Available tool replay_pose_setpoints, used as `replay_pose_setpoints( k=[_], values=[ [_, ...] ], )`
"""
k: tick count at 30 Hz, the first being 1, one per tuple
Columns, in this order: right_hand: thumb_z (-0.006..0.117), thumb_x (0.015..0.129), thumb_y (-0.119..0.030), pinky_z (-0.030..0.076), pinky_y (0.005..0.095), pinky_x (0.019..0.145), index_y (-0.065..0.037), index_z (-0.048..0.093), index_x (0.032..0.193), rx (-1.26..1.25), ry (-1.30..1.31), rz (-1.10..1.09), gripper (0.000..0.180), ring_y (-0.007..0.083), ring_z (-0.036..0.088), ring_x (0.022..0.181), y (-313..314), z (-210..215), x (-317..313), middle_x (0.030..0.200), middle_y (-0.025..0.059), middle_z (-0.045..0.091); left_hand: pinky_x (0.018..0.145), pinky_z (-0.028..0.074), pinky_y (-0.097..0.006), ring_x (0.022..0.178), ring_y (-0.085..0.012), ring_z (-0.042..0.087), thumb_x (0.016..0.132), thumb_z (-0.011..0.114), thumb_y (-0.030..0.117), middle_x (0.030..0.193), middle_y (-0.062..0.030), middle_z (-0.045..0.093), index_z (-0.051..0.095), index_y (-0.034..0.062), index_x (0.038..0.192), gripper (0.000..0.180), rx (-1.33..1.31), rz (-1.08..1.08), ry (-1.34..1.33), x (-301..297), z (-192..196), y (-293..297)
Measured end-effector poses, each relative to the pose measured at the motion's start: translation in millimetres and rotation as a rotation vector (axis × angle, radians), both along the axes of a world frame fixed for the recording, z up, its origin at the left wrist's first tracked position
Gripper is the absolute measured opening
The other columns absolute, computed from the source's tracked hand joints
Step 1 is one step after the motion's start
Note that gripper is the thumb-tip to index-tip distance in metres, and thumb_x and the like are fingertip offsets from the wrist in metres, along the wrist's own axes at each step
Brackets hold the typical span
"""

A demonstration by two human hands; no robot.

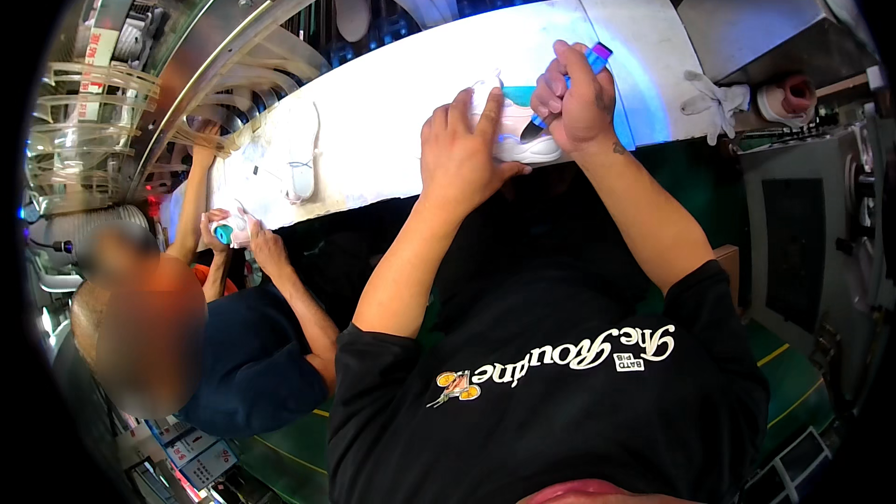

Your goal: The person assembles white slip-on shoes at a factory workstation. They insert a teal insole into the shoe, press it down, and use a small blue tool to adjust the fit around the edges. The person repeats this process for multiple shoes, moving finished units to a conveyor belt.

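Note:
A pale pink and white shoe [517, 121] lies on the white bench, its thick white sole towards me and teal showing along its far side. My left hand [460, 147] grips its left part, fingers stretched over the upper and thumb at the sole. In my closed right hand [581, 101] is a slim tool with a blue handle [597, 57], purple at the end. Its dark, brush-like tip [531, 132] points down at the shoe's side, just above the sole; whether it touches cannot be made out.
A pale work glove [716, 105] lies at the bench's right end, beside another shoe [787, 101]. On the left, a co-worker [252, 355] handles a white and teal shoe [229, 231]. The white bench [373, 121] curves past a conveyor with dark rollers behind it.

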State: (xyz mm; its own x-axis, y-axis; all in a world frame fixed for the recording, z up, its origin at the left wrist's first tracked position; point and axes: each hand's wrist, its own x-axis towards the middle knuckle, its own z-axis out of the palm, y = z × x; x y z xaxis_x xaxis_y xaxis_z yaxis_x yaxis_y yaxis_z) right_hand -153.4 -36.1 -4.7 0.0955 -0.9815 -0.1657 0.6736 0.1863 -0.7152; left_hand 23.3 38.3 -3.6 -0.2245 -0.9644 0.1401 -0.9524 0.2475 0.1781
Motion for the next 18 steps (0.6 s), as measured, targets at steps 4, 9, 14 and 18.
replay_pose_setpoints(
  k=[4,9,14,18],
  values=[
    [0.061,0.108,-0.025,0.037,0.0357,0.053,-0.017,0.045,0.082,0.107,-0.128,-0.159,0.032,0.0141,0.039,0.052,23,-10,13,0.064,-0.0016,0.041,0.11,0.047,-0.054,0.135,-0.0429,0.057,0.068,0.101,0.044,0.155,-0.0247,0.056,0.056,0.0131,0.159,0.107,-0.065,-0.002,-0.052,-5,-5,3],
    [0.049,0.106,-0.019,0.037,0.0368,0.055,-0.016,0.038,0.075,-0.138,-0.159,0.099,0.033,0.0151,0.034,0.05,45,-20,3,0.061,0.0005,0.039,0.105,0.048,-0.054,0.129,-0.0437,0.061,0.064,0.102,0.04,0.155,-0.0286,0.055,0.056,0.0113,0.159,0.109,-0.141,-0.021,-0.046,-6,-10,3],
    [0.047,0.105,-0.018,0.038,0.0378,0.058,-0.015,0.037,0.076,-0.198,-0.177,0.195,0.031,0.0156,0.035,0.052,56,-23,-5,0.062,0.0012,0.039,0.101,0.048,-0.054,0.125,-0.0445,0.064,0.059,0.102,0.033,0.156,-0.0323,0.053,0.054,0.0132,0.161,0.114,-0.238,-0.078,-0.011,1,-24,14],
    [0.049,0.105,-0.018,0.04,0.0381,0.062,-0.016,0.04,0.077,-0.126,-0.203,0.055,0.03,0.0157,0.039,0.055,61,-20,1,0.064,0.0005,0.041,0.101,0.049,-0.054,0.126,-0.0449,0.064,0.058,0.102,0.026,0.156,-0.0325,0.053,0.055,0.018,0.161,0.113,-0.369,-0.109,0.086,7,-44,26]
  ],
)
